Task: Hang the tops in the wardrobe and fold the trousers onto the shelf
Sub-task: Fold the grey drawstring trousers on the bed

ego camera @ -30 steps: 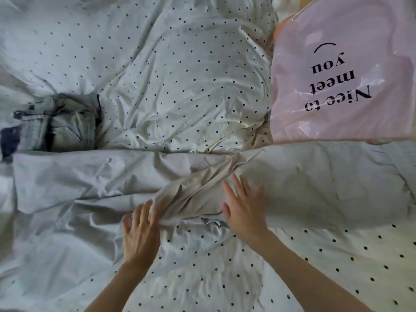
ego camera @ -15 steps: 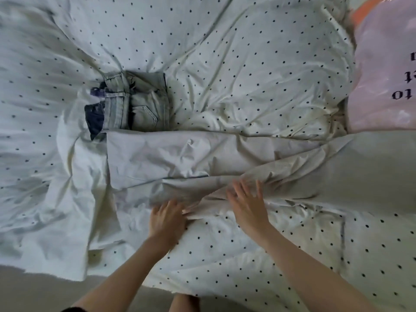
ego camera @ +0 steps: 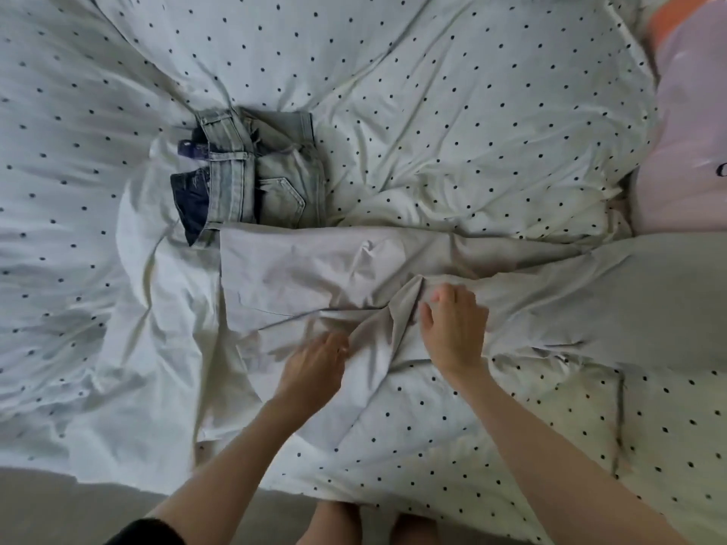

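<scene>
Hidden / cut off / blurred

Beige trousers [ego camera: 393, 269] run off right edge, waist end unseen. Pink bag [ego camera: 692, 159] cropped at right, print down to one letter, motion-blurred. Left hand [ego camera: 314, 367] fingertips blurred in cloth folds, grip unclear. Right hand [ego camera: 452, 328] fingers curl into fabric, tips hidden. Dark garment [ego camera: 192, 206] mostly under folded jeans [ego camera: 267, 179].

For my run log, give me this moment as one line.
beige trousers flat on bed | left hand pressing | right hand gripping fabric | jeans folded
</scene>
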{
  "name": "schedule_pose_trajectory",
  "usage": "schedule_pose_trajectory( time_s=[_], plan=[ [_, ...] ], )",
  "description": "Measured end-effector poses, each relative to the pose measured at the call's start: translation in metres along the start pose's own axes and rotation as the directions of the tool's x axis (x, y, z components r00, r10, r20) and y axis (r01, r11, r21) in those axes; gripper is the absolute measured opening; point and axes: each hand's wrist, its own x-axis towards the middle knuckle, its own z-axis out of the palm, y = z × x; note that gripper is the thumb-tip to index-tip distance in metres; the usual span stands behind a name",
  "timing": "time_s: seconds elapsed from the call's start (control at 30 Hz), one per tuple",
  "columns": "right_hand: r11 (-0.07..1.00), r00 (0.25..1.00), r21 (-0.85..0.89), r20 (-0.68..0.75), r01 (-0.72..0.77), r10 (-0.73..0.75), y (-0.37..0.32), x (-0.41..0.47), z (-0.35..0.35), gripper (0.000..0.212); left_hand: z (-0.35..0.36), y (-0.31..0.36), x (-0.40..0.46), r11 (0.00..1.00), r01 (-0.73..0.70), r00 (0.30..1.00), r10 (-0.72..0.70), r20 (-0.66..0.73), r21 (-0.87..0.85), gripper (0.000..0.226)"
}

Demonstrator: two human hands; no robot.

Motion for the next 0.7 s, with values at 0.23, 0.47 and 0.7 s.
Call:
schedule_pose_trajectory(
  time_s=[0.23, 0.47, 0.7],
  plan=[
    [0.666, 0.626, 0.324, 0.728, -0.672, 0.279, -0.026, -0.074, 0.042, 0.033, 0.012, -0.038, -0.025, 0.972, -0.199, 0.965, 0.216, -0.151, 0.123, 0.028],
    [0.446, 0.546, 0.353, 0.711, -0.822, 0.443, -0.044, -0.05, 0.039, 0.006, 0.015, -0.052, -0.068, 0.899, -0.355, 0.93, 0.368, -0.004, 0.258, 0.041],
    [0.432, 0.562, 0.398, 0.737, -0.81, 0.375, -0.076, -0.027, 0.014, 0.009, 0.027, -0.017, -0.071, 0.947, 0.069, 0.991, -0.1, 0.085, 0.313, 0.094]
  ],
)
